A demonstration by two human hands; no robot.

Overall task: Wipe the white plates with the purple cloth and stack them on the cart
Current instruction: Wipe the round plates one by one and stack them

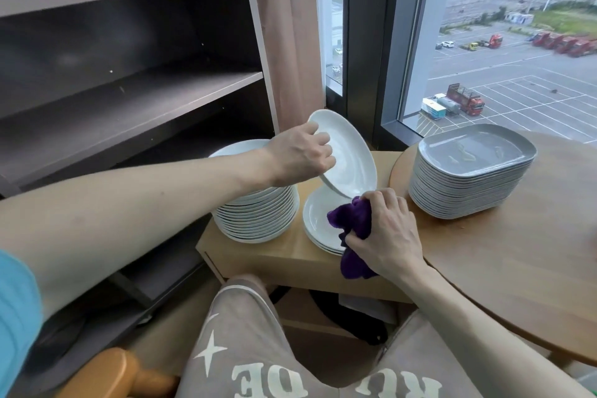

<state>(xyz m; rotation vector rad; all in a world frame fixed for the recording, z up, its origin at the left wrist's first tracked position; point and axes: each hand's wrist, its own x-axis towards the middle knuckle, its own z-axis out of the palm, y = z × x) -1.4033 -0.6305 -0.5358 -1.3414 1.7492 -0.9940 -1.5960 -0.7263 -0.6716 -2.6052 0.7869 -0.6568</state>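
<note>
**One white plate in the air, the cloth just below it**

At the far left stands the dark brown cart with open shelves [145, 97]. No plate shows on the shelves that are visible. To its right, on the low light-wood table [277, 255], is a tall stack of round white ceramic plates [258, 220].

Above this stack the left hand [300, 157] grips a single white plate [353, 155] at its near rim, with the fingers curled over the edge. The plate is steeply tilted, and its lower rim hangs just above a short stack of white plates [315, 223] on the same table.

Over that short stack is the crumpled purple cloth [352, 220], bunched inside the curled fingers of the right hand [387, 233]. The cloth is just under the lower rim of the lifted plate; I cannot tell whether the two touch. Further right, a stack of grey rectangular plates [468, 184] rests on the round wooden table [504, 268].

The lifted plate is probably stiff, glazed and smooth, so it may slip, and it would break if it fell. The rim seems the best place to hold it, thumb on one face and fingers on the other. The cloth is soft and gives way, so the right hand must press to wipe. The left hand should then hold firmly, or the plate may turn in the grip.
</note>
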